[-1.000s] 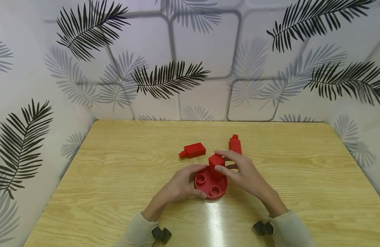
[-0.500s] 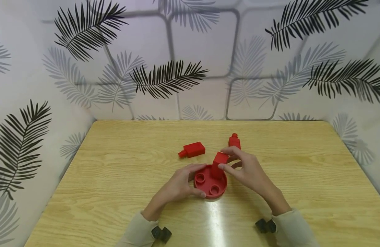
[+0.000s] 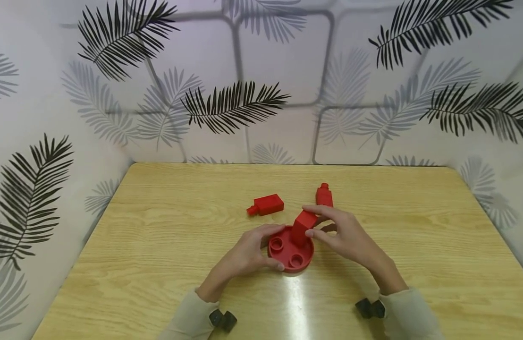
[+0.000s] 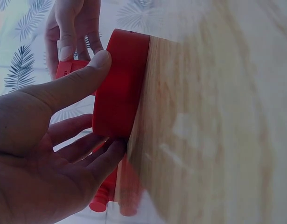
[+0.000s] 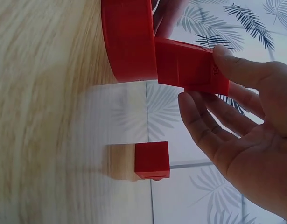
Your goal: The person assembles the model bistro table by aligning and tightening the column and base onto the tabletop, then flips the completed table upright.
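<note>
A round red base [image 3: 284, 256] with a raised rim and round sockets rests on the table. My left hand [image 3: 246, 252] grips its left side, thumb at the front and fingers behind; the left wrist view shows the thumb [image 4: 82, 81] on its rim. My right hand [image 3: 348, 234] pinches the top of a red rectangular block [image 3: 301, 230], thumb against fingers. The block stands in the back right of the base, leaning right. In the right wrist view the block [image 5: 180, 65] meets the base [image 5: 130, 42]; its lower end is hidden inside the rim.
One red block with a round knobbed end [image 3: 267, 204] lies behind the base. Another [image 3: 324, 195] lies just beyond my right hand, partly covered by it. The wood-grain table [image 3: 159, 226] ends at a leaf-patterned backdrop [image 3: 278, 127].
The block's top has swung to the right, from nearly upright to leaning, and my right hand has shifted right with it. My left hand keeps its hold on the base.
</note>
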The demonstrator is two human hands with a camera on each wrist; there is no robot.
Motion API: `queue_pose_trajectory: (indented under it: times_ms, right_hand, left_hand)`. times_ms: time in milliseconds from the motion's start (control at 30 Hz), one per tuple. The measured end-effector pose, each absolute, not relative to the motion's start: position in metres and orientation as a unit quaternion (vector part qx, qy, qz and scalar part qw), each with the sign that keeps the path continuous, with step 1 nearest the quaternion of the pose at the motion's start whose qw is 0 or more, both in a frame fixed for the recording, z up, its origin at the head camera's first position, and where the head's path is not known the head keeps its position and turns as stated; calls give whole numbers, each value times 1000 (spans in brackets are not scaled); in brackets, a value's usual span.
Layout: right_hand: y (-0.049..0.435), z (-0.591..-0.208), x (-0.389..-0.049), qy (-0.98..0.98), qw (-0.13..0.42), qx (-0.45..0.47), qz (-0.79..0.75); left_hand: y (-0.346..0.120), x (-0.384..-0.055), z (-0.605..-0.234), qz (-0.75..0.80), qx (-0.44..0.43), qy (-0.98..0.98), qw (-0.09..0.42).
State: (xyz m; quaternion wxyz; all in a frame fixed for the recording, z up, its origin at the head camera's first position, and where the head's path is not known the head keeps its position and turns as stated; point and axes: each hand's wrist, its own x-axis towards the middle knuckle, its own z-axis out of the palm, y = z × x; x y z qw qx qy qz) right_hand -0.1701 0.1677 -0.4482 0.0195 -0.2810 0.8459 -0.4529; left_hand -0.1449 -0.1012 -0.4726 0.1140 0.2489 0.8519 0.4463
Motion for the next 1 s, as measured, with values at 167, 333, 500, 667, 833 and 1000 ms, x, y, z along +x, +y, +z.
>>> queue_pose_trajectory:
  times_ms: [167, 333, 500, 667, 833, 1000]
  right_hand:
    - [168, -453, -175, 829, 34, -277, -485]
    - [169, -459, -180, 810, 66, -268, -518]
    - [170, -462, -180, 808, 81, -262, -521]
    - [170, -463, -181, 812, 68, -259, -518]
    - [169, -465, -182, 812, 55, -263, -518]
    - [168, -466, -183, 811, 56, -269, -517]
  left_hand:
    - [-102, -145, -473, 443, 249, 854, 110]
    - [-101, -144, -473, 435, 246, 860, 107]
    - [-99, -144, -474, 430, 244, 863, 106]
    - [-98, -145, -474, 427, 246, 864, 105]
    - [-97, -146, -473, 419, 249, 868, 97]
    - [-97, -146, -473, 415, 239, 872, 102]
